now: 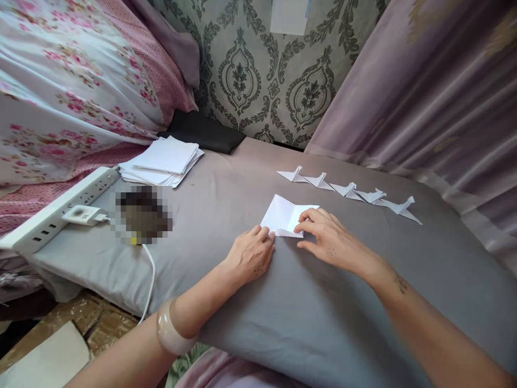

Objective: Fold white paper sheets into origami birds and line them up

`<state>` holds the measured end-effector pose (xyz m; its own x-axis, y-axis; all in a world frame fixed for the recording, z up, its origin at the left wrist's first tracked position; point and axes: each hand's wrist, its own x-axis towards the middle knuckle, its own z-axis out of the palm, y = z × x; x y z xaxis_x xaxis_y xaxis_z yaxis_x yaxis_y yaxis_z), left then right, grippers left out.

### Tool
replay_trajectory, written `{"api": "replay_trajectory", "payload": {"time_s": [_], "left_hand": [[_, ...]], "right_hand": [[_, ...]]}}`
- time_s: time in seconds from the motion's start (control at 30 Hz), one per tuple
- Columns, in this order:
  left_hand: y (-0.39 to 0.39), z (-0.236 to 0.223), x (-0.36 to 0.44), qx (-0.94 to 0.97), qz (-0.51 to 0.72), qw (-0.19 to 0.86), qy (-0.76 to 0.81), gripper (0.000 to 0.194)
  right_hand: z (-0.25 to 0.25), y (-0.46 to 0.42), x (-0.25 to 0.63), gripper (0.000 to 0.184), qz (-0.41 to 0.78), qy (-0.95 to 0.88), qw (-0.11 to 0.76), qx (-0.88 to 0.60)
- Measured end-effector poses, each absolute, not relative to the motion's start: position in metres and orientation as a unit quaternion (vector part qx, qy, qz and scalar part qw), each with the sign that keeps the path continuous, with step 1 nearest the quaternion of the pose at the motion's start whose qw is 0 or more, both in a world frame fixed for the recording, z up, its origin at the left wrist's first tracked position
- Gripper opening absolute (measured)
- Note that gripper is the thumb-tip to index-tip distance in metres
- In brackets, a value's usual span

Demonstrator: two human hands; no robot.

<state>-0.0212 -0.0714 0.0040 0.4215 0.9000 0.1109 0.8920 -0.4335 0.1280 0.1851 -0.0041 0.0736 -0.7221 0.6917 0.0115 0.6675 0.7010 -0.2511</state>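
Observation:
A partly folded sheet of white paper (283, 213) lies on the grey cloth in front of me, its creases standing up slightly. My left hand (252, 252) holds the paper's near left corner, with the fingertips bunched together on its edge. At the near right side, my right hand (329, 237) has its curled fingers on a raised fold. The thumb sits just below that edge, and part of the fold is hidden behind the fingers. Beyond the right hand, several folded paper birds (349, 189) stand in a slanting row.
A stack of white paper (165, 161) lies at the back left, before a black folded item (204, 132). A power strip (60, 210) with a plugged-in charger (83, 214) and white cable (150, 275) runs along the left. A pink curtain (396, 91) borders the right.

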Motion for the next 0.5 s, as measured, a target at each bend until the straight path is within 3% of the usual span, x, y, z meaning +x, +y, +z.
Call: {"api": "replay_trajectory", "payload": {"time_s": [0.2,0.5], "left_hand": [[-0.069,0.002,-0.022,0.848,0.087,0.010,0.523,0.041],[-0.065,0.002,-0.021,0.855,0.081,-0.006,0.512,0.040]], "right_hand": [[0.074,0.004,0.180,0.016,0.087,-0.931,0.063,-0.348],[0.091,0.016,0.162,0.015,0.106,-0.936,-0.002,-0.335]]}}
